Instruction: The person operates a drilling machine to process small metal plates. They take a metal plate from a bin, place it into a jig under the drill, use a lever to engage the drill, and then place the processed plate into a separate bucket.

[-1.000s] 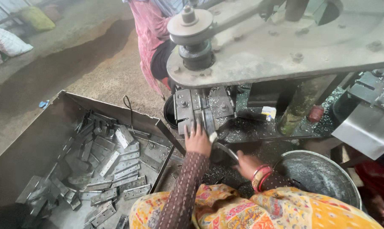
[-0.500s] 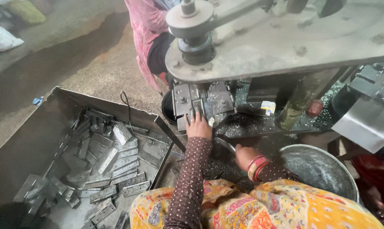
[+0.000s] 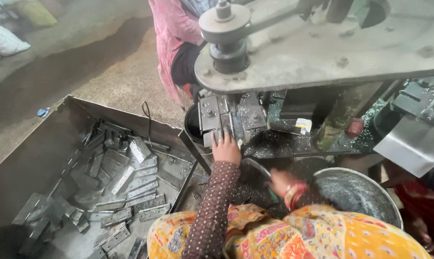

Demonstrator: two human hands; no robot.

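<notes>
Since a second ago: left hand (image 3: 226, 149) has gone from the low edge of the press tooling up onto its face; right hand has hardly shifted
Press machine (image 3: 322, 48): grey slab with a pulley on top, overhanging the die block; it is the landmark for every line below
Metal bin (image 3: 44, 163): left of the machine, holding flat grey hinge plates (image 3: 126, 187) in a loose heap
Round pan (image 3: 356, 194): below the machine, to the right, dark inside
Die block (image 3: 231, 117): under the machine's slab, bolted steel
Left hand: at the die block, fingers spread and nearly flat, tips against the steel; whether a plate sits under them I cannot tell
Right hand (image 3: 281, 181): below the die block, fingers curled, probably round a dark curved handle (image 3: 255, 168)
Risk: fingers lie in the tooling; a stroke now would crush them, and sharp plate edges could cut
Hidden: the die gap itself, the right palm, most of the other person in pink (image 3: 171, 43) behind the machine
</notes>
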